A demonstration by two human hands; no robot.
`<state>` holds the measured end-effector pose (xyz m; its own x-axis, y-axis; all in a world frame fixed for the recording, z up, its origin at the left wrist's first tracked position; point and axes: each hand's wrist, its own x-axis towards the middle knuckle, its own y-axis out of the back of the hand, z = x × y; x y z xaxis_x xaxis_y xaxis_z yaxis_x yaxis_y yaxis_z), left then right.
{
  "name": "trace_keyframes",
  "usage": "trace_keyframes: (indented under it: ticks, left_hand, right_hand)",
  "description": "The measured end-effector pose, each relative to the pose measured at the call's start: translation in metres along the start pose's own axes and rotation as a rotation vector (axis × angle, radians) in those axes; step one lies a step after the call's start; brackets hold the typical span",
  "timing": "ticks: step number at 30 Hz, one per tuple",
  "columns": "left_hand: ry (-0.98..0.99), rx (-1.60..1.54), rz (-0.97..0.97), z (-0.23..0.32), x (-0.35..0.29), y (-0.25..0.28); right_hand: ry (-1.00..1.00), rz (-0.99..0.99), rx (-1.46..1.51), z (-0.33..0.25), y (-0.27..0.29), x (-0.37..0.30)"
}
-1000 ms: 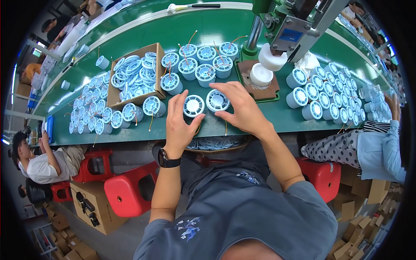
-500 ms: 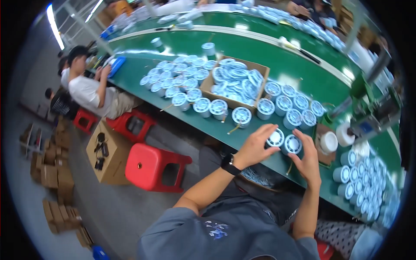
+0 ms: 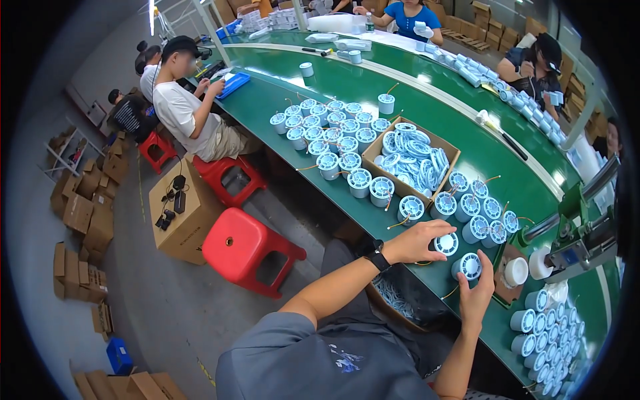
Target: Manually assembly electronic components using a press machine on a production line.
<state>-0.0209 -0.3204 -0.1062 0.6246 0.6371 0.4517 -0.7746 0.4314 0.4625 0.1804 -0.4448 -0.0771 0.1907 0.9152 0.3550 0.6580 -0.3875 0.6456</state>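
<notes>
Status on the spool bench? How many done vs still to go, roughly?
No count is possible. Looks done: a cluster of light-blue spools stands packed at the right end of the green bench. In hand: the left hand and right hand each hold one spool at the bench edge. Left: rows of upright spools and a cardboard box of loose flat parts wait further left.

On the long table (image 3: 527,167) before us, our left hand (image 3: 415,241) rests on one round part (image 3: 446,244) and our right hand (image 3: 476,298) on another (image 3: 467,266) just to its right. Behind them runs a row of like parts (image 3: 477,207), and behind that an open box (image 3: 413,159) full of rings. Left of the box stands a cluster of parts (image 3: 327,133). A stool (image 3: 247,250) stands at our left.
</notes>
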Motion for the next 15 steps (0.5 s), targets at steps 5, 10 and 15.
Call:
trace_keyframes:
  ticks: [5, 10, 15]
  left_hand:
    - [0.033, -0.077, 0.001, 0.003, -0.003, -0.001]
    - [0.036, -0.044, 0.053, 0.012, -0.004, -0.001]
    - [-0.038, 0.111, 0.209, 0.036, -0.017, 0.007]
  right_hand:
    - [-0.011, -0.065, 0.083, 0.002, 0.005, 0.005]
    - [0.021, -0.097, 0.115, 0.013, 0.006, 0.006]
    - [0.069, -0.075, 0.172, 0.021, -0.004, 0.005]
